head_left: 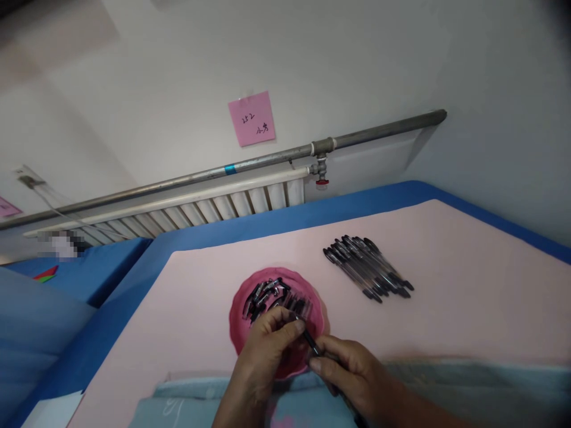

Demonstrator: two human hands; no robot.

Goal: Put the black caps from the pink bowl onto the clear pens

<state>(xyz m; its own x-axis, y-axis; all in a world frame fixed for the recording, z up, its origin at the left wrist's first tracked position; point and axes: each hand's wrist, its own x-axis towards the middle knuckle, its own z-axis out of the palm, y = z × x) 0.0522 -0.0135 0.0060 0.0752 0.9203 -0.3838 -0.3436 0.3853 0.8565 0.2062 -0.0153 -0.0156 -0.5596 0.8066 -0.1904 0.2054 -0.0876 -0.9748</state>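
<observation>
Between my two hands is a black pen [308, 339], slanting down to the right. My left hand [270, 342] pinches its upper end with thumb and fingertips, over the near part of a pink scalloped dish [235, 330]. My right hand [350, 371] is closed around the pen lower down, just right of the dish. Small black and clear pen parts, caps among them, lie in the dish [263, 297]; my left hand hides some of them. Whether the pen's upper end is a separate piece is too dark to tell.
A pile of capped black pens [366, 267] lies to the right of the dish on a pale pink mat [468, 285]. Blue table edging [285, 220] runs along the back. Behind it are a white radiator [214, 209], a metal pipe [267, 159] and a pink note [252, 119].
</observation>
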